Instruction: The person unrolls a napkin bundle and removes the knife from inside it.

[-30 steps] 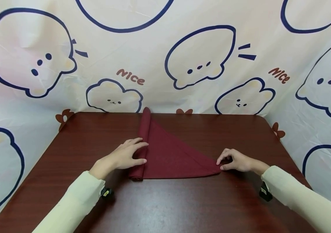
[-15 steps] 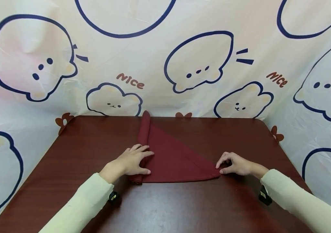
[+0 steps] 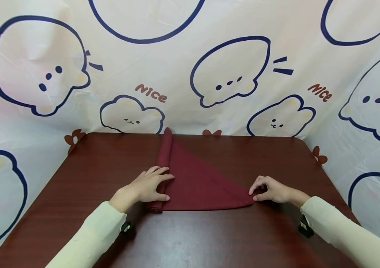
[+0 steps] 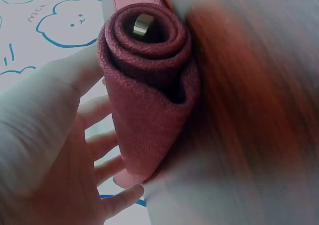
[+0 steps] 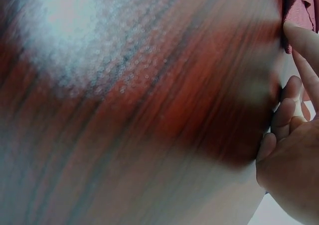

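- The dark red cloth (image 3: 200, 186) is lying on the worktop (image 3: 183, 245), rolled up along its left side and spreading flat toward the right edge.
- The roll (image 3: 165, 150) is running from the far edge, a little left of that edge's middle, toward the near side.
- A slanting side of the flat part is narrowing into a pointed corner (image 3: 243, 200) toward the right edge.
- The left hand (image 3: 146, 186) is resting over the roll close to its near end, fingers spreading; its grip is staying loose, only touching.
- The right hand (image 3: 271, 190) is bending in at the pointed corner, thumb and forefinger touching it; whether that grip is pinching, I can't tell.
- From the left wrist, the roll's coiled end is showing, a shiny bit (image 4: 143, 24) sitting inside, too unclear to name.
- Pale sleeves (image 3: 87, 234) are covering both forearms, black devices (image 3: 305, 227) sitting near the wrists.
- A white backdrop (image 3: 176, 70) with blue-outlined cartoon figures is hanging beyond the far, left and right edges.
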The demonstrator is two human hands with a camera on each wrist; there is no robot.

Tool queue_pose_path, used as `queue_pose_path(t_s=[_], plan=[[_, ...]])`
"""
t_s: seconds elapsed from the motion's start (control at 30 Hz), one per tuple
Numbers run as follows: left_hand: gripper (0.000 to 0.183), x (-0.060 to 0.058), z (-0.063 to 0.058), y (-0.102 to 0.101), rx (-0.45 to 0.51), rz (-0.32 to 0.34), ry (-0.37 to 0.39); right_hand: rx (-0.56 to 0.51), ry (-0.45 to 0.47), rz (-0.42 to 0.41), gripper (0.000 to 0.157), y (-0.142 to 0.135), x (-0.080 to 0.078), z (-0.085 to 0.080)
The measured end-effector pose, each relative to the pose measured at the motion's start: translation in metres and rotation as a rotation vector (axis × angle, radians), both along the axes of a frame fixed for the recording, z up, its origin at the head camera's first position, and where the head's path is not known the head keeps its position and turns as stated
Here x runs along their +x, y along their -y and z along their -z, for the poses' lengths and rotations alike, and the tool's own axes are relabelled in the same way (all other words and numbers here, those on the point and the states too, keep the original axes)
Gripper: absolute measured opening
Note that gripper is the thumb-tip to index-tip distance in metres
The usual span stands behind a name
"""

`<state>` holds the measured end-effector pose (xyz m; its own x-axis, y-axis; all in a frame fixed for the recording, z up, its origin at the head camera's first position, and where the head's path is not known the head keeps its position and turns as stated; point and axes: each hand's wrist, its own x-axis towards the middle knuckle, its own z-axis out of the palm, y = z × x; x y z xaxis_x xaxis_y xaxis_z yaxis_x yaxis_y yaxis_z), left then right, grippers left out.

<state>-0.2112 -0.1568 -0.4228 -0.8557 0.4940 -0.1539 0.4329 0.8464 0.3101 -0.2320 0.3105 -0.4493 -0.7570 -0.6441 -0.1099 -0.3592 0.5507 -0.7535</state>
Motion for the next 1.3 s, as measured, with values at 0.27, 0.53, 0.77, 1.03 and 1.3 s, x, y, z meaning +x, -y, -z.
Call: queue_pose_path(t_s=[0.27,0.53,0.77,1.03,1.3], plan=[[0.069,0.002,0.0,0.013,0.035,-0.02,-0.012,0.007,-0.003,0.003,0.013,0.0,0.0,0.0],[0.071,0.002,0.001,0.03,0.072,-0.063,-0.003,0.009,-0.032,-0.007,0.013,-0.001,-0.001,0.0],[0.073,0.006,0.0,0.044,0.118,-0.092,0.04,0.005,-0.021,-0.01,0.013,0.0,0.0,0.001],[0.075,0.005,0.001,0.061,0.163,-0.104,0.091,0.015,-0.01,-0.004,0.013,0.001,0.0,0.001],[0.076,0.007,0.001,0.071,0.229,-0.102,0.114,0.02,-0.013,-0.01,0.013,0.001,-0.001,-0.001]])
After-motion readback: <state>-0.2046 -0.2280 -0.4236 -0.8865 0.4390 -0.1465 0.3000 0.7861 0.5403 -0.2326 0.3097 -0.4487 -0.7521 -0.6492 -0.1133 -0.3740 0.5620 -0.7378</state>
